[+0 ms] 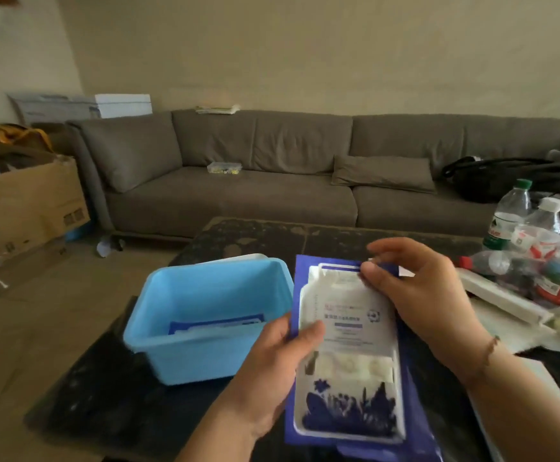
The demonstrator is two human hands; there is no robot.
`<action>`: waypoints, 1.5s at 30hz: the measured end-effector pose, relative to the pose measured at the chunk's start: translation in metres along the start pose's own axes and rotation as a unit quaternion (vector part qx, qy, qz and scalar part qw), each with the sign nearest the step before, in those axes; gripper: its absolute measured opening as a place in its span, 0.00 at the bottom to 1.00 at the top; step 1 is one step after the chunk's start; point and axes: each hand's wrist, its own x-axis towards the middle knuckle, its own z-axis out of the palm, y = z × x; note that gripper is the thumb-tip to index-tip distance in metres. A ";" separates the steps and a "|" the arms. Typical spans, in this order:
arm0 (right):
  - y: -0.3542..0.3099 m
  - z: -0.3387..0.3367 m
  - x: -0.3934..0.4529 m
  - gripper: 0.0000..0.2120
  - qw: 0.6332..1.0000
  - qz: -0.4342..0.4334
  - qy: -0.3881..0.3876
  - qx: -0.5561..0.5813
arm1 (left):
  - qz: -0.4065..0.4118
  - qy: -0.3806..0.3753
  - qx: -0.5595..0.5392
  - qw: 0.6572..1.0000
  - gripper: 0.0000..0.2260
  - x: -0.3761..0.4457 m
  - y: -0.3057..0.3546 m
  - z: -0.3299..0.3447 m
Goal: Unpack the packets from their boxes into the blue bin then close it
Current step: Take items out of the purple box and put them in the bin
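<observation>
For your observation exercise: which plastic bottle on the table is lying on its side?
The red-capped bottle, lying flat nearest the right hand; the green-capped bottle and white-capped bottle stand upright.

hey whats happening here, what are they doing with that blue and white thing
A person is holding a blue and white packet in both hands over a dark table. The left hand grips its left edge while the fingers of the right hand pinch its top end. Just to the left sits the open blue bin, with at least one similar packet already lying inside. The bin is not yet closed. Water bottles stand at the right.
</observation>
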 end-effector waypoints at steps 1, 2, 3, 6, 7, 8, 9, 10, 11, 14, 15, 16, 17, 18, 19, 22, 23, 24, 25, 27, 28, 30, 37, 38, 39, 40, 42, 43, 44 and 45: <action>0.001 0.002 -0.003 0.15 0.998 0.028 0.008 0.051 | 0.009 0.032 -0.013 0.999 0.13 -0.001 0.002 -0.001; 0.001 0.004 -0.008 0.21 0.991 0.069 -0.007 0.116 | 0.023 0.053 -0.037 0.998 0.12 -0.002 0.005 -0.001; 0.002 0.008 -0.015 0.29 0.979 0.111 -0.050 0.166 | 0.043 0.069 -0.066 0.994 0.11 -0.003 0.008 -0.002; 0.005 0.026 -0.033 0.41 0.932 0.189 -0.226 0.210 | 0.099 0.161 -0.090 0.978 0.10 -0.006 0.019 -0.009; 0.006 0.033 -0.034 0.36 0.925 0.192 -0.251 0.210 | 0.116 0.193 -0.076 0.971 0.09 -0.006 0.021 -0.012; 0.007 0.040 -0.032 0.28 0.927 0.186 -0.254 0.203 | 0.129 0.223 -0.055 0.965 0.08 -0.006 0.024 -0.017; 0.005 0.046 -0.029 0.22 0.931 0.178 -0.255 0.189 | 0.143 0.247 -0.030 0.958 0.08 -0.008 0.028 -0.023; 0.004 0.050 -0.022 0.19 0.937 0.166 -0.253 0.176 | 0.159 0.268 -0.004 0.950 0.09 -0.010 0.032 -0.031; 0.001 0.052 -0.015 0.17 0.941 0.150 -0.255 0.162 | 0.179 0.291 0.020 0.940 0.09 -0.012 0.037 -0.040; -0.006 0.058 0.014 0.15 0.944 0.102 -0.290 0.121 | 0.228 0.345 0.092 0.906 0.08 -0.020 0.053 -0.073; -0.008 0.061 0.026 0.14 0.942 0.089 -0.307 0.105 | 0.231 0.344 0.106 0.904 0.08 -0.022 0.057 -0.083; -0.011 0.064 0.039 0.13 0.939 0.075 -0.324 0.083 | 0.228 0.343 0.110 0.905 0.08 -0.025 0.061 -0.091; -0.014 0.068 0.053 0.13 0.937 0.063 -0.338 0.063 | 0.225 0.352 0.109 0.902 0.11 -0.027 0.064 -0.100; -0.016 0.073 0.066 0.12 0.935 0.053 -0.348 0.045 | 0.225 0.372 0.097 0.895 0.14 -0.029 0.066 -0.108; -0.020 0.079 0.079 0.12 0.932 0.046 -0.357 0.029 | 0.234 0.399 0.069 0.884 0.16 -0.030 0.069 -0.116; -0.024 0.103 0.107 0.10 0.928 0.017 -0.372 -0.025 | 0.283 0.495 0.004 0.822 0.13 -0.032 0.073 -0.138; -0.024 0.112 0.114 0.09 0.924 0.010 -0.379 -0.043 | 0.294 0.514 -0.006 0.806 0.12 -0.032 0.073 -0.143; -0.025 0.123 0.118 0.08 0.916 0.007 -0.395 -0.065 | 0.302 0.521 -0.017 0.799 0.12 -0.032 0.074 -0.146; -0.026 0.134 0.120 0.08 0.903 0.006 -0.419 -0.091 | 0.305 0.519 -0.025 0.798 0.11 -0.033 0.074 -0.148; -0.026 0.156 0.122 0.07 0.869 0.009 -0.473 -0.145 | 0.303 0.520 -0.035 0.798 0.10 -0.034 0.075 -0.149; -0.025 0.167 0.121 0.07 0.851 0.012 -0.496 -0.172 | 0.307 0.523 -0.046 0.794 0.09 -0.034 0.075 -0.149; -0.021 0.188 0.120 0.07 0.823 0.025 -0.525 -0.216 | 0.323 0.520 -0.085 0.786 0.09 -0.035 0.077 -0.149; 0.006 0.230 0.108 0.05 0.776 0.098 -0.551 -0.293 | 0.347 0.508 -0.134 0.777 0.10 -0.036 0.082 -0.149; 0.008 0.232 0.105 0.06 0.775 0.104 -0.545 -0.304 | 0.347 0.506 -0.137 0.778 0.10 -0.035 0.082 -0.149; 0.011 0.234 0.103 0.08 0.774 0.108 -0.537 -0.317 | 0.346 0.505 -0.139 0.778 0.10 -0.035 0.081 -0.149; 0.012 0.236 0.100 0.12 0.774 0.107 -0.527 -0.333 | 0.346 0.504 -0.139 0.779 0.09 -0.034 0.081 -0.149; 0.013 0.236 0.094 0.18 0.775 0.077 -0.495 -0.386 | 0.347 0.502 -0.143 0.779 0.09 -0.034 0.081 -0.149; 0.012 0.234 0.091 0.19 0.772 0.038 -0.472 -0.423 | 0.348 0.503 -0.145 0.778 0.09 -0.034 0.081 -0.149; 0.011 0.232 0.089 0.19 0.762 -0.011 -0.449 -0.466 | 0.348 0.504 -0.147 0.777 0.09 -0.033 0.081 -0.149; 0.010 0.229 0.087 0.19 0.749 -0.059 -0.428 -0.502 | 0.348 0.505 -0.150 0.776 0.09 -0.034 0.081 -0.149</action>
